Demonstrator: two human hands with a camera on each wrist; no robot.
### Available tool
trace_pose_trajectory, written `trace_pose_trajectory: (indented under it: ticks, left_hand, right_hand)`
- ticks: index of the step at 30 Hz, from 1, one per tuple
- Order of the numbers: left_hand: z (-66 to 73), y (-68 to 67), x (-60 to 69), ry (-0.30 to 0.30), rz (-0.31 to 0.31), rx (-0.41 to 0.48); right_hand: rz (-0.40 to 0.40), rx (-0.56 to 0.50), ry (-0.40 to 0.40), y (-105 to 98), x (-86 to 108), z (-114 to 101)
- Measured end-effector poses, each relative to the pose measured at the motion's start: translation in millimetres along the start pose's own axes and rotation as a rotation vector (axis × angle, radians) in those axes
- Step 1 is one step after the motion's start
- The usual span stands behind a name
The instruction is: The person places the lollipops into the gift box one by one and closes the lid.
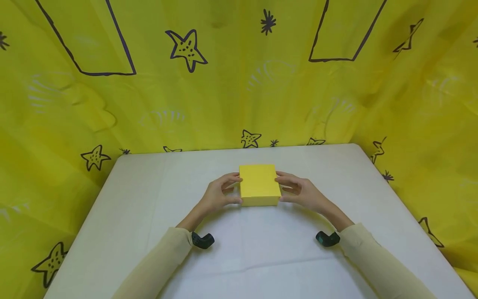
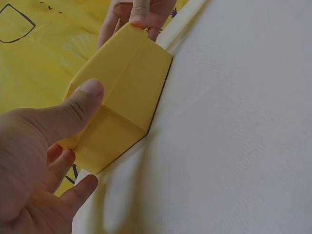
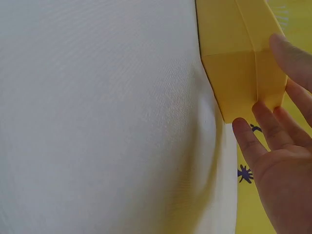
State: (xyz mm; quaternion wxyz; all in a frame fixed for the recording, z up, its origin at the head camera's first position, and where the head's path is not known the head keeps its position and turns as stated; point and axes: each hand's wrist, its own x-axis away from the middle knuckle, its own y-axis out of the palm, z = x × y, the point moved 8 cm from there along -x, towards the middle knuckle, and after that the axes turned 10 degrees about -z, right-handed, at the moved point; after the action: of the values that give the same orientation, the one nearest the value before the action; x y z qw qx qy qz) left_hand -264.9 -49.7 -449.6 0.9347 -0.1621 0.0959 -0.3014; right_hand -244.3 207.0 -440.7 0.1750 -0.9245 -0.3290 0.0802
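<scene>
A yellow lidded cardboard box (image 1: 259,181) sits on the white table in the middle of the head view, its lid on. My left hand (image 1: 219,193) holds its left side, with the thumb at the near corner and fingertips farther back. On the opposite side, my right hand (image 1: 303,193) grips the box in the same manner. In the left wrist view, a seam runs along the side of the box (image 2: 134,80) below the lid. The right wrist view shows my thumb and fingertips on the box (image 3: 231,80), with one finger off it. What the box contains is hidden.
The table (image 1: 149,199) has a white cover with faint creases. Yellow curtains (image 1: 224,104) with dark starfish drawings hang behind it and on both sides. A dark curved device (image 1: 203,241) sits at the left wrist, and another device (image 1: 328,238) at the right.
</scene>
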Motion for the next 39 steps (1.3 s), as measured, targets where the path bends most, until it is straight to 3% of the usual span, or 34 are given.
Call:
trace_pose_trajectory:
  ticks: [26, 39]
  left_hand:
    - [-1.8, 1.0, 0.3, 0.033, -0.011, 0.028]
    - [-2.7, 1.2, 0.5, 0.018, -0.011, 0.025]
  right_hand:
    - [-0.003, -0.015, 0.015, -0.6, -0.1, 3.0]
    - [-0.009, 0.004, -0.008, 0.2, -0.4, 3.3]
